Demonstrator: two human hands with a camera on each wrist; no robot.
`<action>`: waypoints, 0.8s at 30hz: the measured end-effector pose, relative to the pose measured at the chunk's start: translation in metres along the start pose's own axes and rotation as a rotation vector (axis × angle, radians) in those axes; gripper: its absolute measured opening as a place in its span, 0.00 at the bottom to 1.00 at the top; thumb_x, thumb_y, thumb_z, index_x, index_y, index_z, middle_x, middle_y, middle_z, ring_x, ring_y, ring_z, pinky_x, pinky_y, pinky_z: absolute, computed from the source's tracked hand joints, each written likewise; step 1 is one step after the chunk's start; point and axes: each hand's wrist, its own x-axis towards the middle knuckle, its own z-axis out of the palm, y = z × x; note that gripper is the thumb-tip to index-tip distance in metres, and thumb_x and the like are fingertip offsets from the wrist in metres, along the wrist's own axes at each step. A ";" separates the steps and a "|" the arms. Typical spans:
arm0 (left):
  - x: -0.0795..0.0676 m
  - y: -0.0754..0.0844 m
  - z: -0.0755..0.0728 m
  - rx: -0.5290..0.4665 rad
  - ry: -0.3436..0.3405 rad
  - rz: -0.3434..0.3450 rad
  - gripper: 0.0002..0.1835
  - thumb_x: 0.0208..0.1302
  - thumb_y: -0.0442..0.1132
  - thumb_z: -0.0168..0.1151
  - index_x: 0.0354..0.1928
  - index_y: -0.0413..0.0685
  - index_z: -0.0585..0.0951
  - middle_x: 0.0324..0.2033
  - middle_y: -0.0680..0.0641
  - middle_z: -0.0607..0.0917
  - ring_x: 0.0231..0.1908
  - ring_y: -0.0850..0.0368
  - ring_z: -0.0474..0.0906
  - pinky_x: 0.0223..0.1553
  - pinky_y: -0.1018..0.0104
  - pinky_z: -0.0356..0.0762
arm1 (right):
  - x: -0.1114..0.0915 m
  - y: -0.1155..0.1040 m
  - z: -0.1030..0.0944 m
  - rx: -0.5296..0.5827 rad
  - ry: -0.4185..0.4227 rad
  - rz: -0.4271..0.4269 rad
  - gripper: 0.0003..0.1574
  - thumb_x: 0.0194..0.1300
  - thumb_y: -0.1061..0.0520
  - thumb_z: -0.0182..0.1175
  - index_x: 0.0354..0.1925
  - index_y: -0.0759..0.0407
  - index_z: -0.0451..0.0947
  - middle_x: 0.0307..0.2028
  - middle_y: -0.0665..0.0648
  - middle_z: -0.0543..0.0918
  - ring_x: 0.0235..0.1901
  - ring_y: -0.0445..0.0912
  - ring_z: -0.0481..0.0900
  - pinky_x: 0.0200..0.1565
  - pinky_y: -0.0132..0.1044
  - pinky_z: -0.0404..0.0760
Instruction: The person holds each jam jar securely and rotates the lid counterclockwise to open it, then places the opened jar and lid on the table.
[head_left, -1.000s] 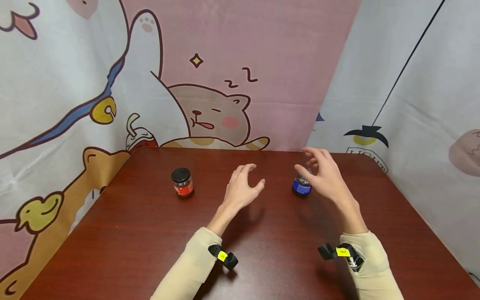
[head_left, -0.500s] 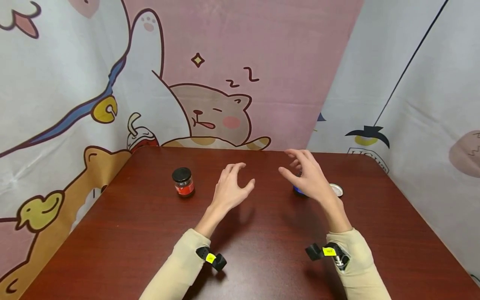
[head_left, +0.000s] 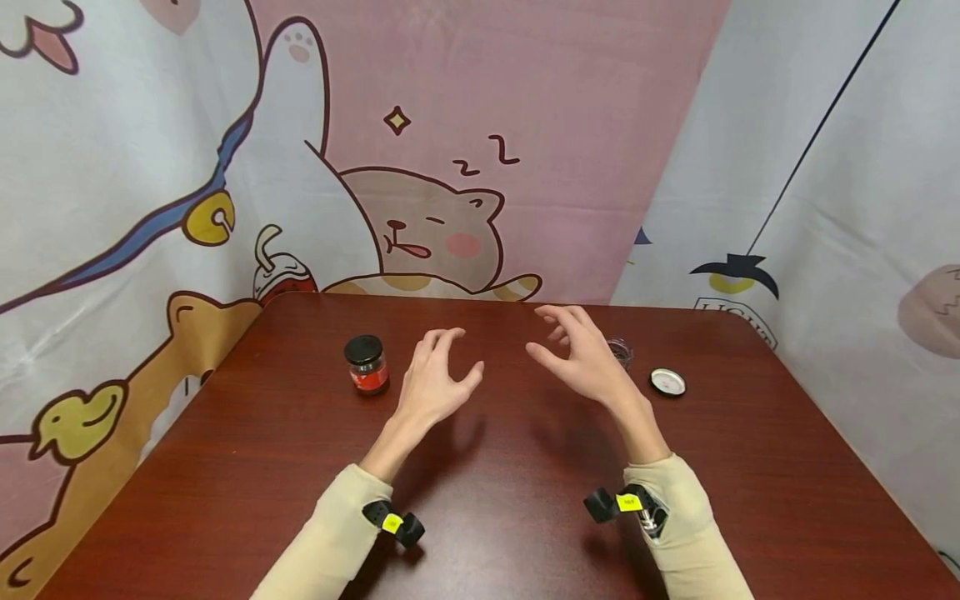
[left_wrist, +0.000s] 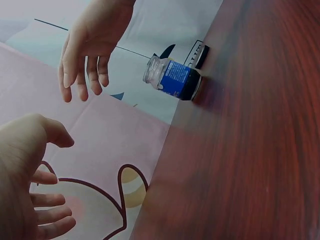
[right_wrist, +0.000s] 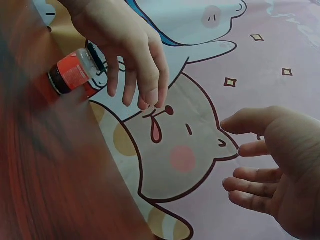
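Both hands hover over the table with nothing in them. My left hand [head_left: 433,382], fingers loosely bent and thumb apart, is to the right of a glass jar with a red label and black lid [head_left: 367,365]. My right hand [head_left: 583,358] hangs in the same relaxed way and partly covers an uncapped glass jar [head_left: 621,352] in the head view. In the left wrist view that jar shows a blue label [left_wrist: 175,78] and dark contents, its mouth uncovered. A lid [head_left: 667,382] lies on the table to its right, pale inside facing up.
The dark red wooden table [head_left: 510,500] reaches back to a cartoon-printed cloth [head_left: 585,150] that hangs behind and along the sides. Each wrist carries a strapped black camera.
Both hands have moved left above the table. The lid beside the blue-labelled jar, hidden behind the right hand at first, has come into view. The jars have stayed in place.
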 end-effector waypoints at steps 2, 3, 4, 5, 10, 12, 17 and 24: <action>-0.001 -0.002 -0.003 0.006 0.005 0.000 0.29 0.60 0.51 0.68 0.62 0.51 0.76 0.57 0.44 0.75 0.59 0.44 0.72 0.50 0.42 0.76 | 0.001 -0.002 0.003 0.010 -0.002 -0.002 0.33 0.65 0.52 0.69 0.65 0.60 0.72 0.55 0.63 0.75 0.45 0.58 0.79 0.50 0.54 0.77; -0.002 -0.004 -0.004 0.008 0.007 0.002 0.29 0.60 0.51 0.68 0.62 0.51 0.76 0.57 0.44 0.75 0.59 0.44 0.72 0.50 0.42 0.76 | 0.002 -0.004 0.005 0.012 -0.004 -0.003 0.33 0.65 0.52 0.69 0.65 0.60 0.72 0.55 0.63 0.75 0.45 0.58 0.79 0.50 0.55 0.77; -0.003 -0.005 -0.005 0.010 0.008 0.004 0.29 0.60 0.51 0.68 0.62 0.51 0.76 0.57 0.44 0.75 0.58 0.44 0.72 0.50 0.42 0.76 | 0.003 -0.005 0.006 0.012 -0.006 -0.002 0.33 0.66 0.51 0.68 0.65 0.59 0.72 0.55 0.63 0.75 0.45 0.57 0.79 0.50 0.54 0.77; -0.004 -0.006 -0.006 0.011 0.010 0.008 0.29 0.60 0.51 0.68 0.62 0.51 0.77 0.57 0.44 0.75 0.58 0.44 0.72 0.50 0.42 0.76 | 0.003 -0.006 0.008 0.012 -0.009 -0.002 0.34 0.66 0.51 0.68 0.65 0.59 0.72 0.55 0.62 0.75 0.45 0.56 0.79 0.50 0.54 0.78; -0.006 -0.012 -0.014 0.037 0.035 0.042 0.29 0.60 0.50 0.68 0.61 0.49 0.77 0.56 0.43 0.75 0.57 0.43 0.72 0.51 0.43 0.76 | 0.006 -0.013 0.015 0.025 -0.022 0.006 0.34 0.66 0.49 0.68 0.66 0.58 0.72 0.56 0.61 0.75 0.45 0.56 0.79 0.50 0.53 0.78; -0.006 -0.015 -0.017 0.052 0.051 0.057 0.29 0.60 0.50 0.68 0.61 0.48 0.77 0.56 0.42 0.76 0.57 0.43 0.72 0.52 0.43 0.75 | 0.007 -0.016 0.019 0.034 -0.030 0.009 0.34 0.66 0.49 0.68 0.66 0.58 0.72 0.56 0.61 0.75 0.45 0.57 0.79 0.50 0.53 0.78; -0.006 -0.023 -0.026 0.061 0.081 0.084 0.29 0.59 0.49 0.69 0.61 0.46 0.77 0.56 0.40 0.75 0.56 0.41 0.72 0.53 0.44 0.74 | 0.008 -0.021 0.027 0.052 -0.051 0.026 0.35 0.66 0.48 0.68 0.66 0.56 0.71 0.56 0.60 0.74 0.46 0.56 0.78 0.49 0.53 0.78; -0.008 -0.036 -0.038 0.098 0.128 0.124 0.29 0.58 0.48 0.70 0.61 0.44 0.77 0.56 0.39 0.75 0.55 0.39 0.72 0.52 0.42 0.73 | 0.010 -0.026 0.036 0.073 -0.060 0.027 0.34 0.66 0.49 0.68 0.66 0.56 0.72 0.55 0.59 0.74 0.45 0.54 0.78 0.48 0.49 0.78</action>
